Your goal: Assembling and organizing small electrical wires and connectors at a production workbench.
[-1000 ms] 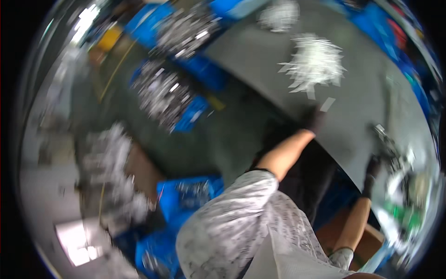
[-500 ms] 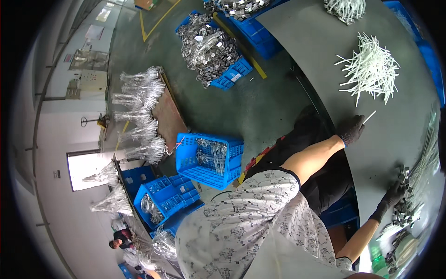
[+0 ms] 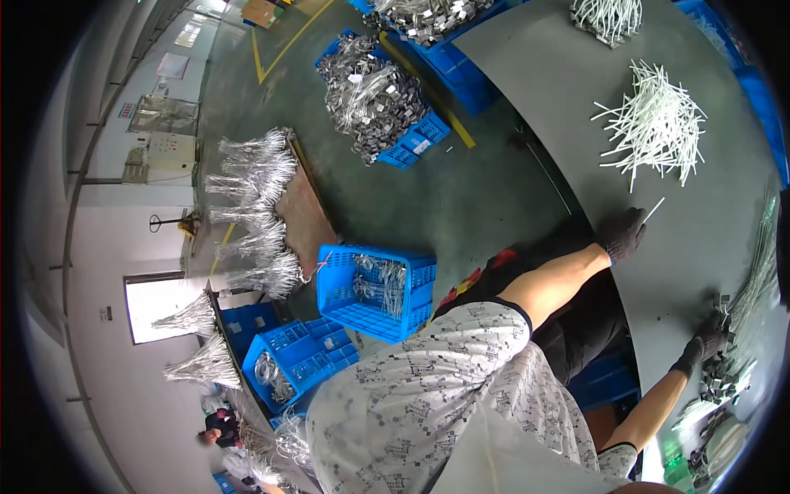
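Observation:
My left hand, in a dark glove, is closed on a thin white tube that sticks up past the fingertips. A loose heap of similar white tubes lies on the grey table beyond it. Lower in the picture, my right hand, gloved too, reaches into a pile of small dark metal pieces with long thin clear strands running from them. Its fingers are partly hidden among the pieces, so what they grasp does not show.
The grey table also bears a bundle of white strands at its far end. Blue crates of metal parts stand on the floor, and another blue crate lies closer. Bundled strands cover a pallet; another person is far off.
My right hand has shifted slightly rightward and farther into the pile of metal pieces. My left hand keeps the white tube in nearly the same place. The whole view has tilted slightly.

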`<state>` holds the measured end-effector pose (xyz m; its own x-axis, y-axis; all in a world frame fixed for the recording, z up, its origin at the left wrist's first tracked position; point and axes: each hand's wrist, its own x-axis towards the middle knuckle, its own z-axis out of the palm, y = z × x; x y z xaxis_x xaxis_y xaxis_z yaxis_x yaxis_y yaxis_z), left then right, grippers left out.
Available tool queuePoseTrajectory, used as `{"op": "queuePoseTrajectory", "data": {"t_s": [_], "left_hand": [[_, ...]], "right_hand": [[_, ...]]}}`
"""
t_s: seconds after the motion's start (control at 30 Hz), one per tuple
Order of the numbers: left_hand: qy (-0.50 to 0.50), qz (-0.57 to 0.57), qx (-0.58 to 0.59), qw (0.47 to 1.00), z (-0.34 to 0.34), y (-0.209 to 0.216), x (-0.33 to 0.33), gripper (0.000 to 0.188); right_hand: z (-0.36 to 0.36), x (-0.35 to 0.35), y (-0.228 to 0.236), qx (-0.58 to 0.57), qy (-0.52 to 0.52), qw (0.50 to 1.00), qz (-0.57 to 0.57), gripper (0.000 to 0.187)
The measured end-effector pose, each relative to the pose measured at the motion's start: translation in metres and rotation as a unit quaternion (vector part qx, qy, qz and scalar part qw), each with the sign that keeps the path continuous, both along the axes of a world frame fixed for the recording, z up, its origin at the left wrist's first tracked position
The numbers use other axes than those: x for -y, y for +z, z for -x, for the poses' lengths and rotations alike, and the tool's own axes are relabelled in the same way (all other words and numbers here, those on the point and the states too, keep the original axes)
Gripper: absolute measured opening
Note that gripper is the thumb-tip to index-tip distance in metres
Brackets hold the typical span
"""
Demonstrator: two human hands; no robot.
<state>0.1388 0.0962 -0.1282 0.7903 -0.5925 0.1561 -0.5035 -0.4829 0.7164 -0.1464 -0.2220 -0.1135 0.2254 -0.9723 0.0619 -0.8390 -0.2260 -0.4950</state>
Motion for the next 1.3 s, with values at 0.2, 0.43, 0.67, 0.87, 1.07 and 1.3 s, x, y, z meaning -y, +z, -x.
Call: {"op": "queuePoseTrajectory", "data": {"t_s": [0.2, 0.43, 0.67, 0.87, 1.07, 1.3], "left_hand": [[-0.013, 0.027, -0.072, 0.997, -0.004, 0.004, -0.002, 0.027], [-0.022, 0.019, -0.077, 0.997, 0.001, -0.001, 0.004, 0.030], [-0.034, 0.065, 0.061, 0.995, 0.000, -0.014, 0.006, 0.023], [-0.037, 0.064, 0.068, 0.995, 0.000, -0.019, 0.006, 0.024], [-0.038, 0.050, 0.068, 0.996, -0.001, -0.018, 0.006, 0.025], [0.023, 0.094, -0.188, 0.977, -0.017, -0.019, 0.014, 0.020]], "right_hand": [[0.022, 0.020, -0.065, 0.047, 0.146, 0.984, 0.090, 0.041], [0.039, -0.070, -0.023, -0.160, -0.081, 0.970, 0.163, 0.056], [-0.001, -0.058, 0.036, -0.042, -0.086, 0.992, 0.077, 0.048], [0.017, -0.053, 0.015, -0.039, -0.096, 0.992, 0.074, 0.034], [0.070, -0.153, 0.033, 0.377, -0.062, 0.811, -0.443, 0.027], [0.191, -0.363, -0.028, 0.157, -0.035, 0.928, -0.336, 0.023]]}}
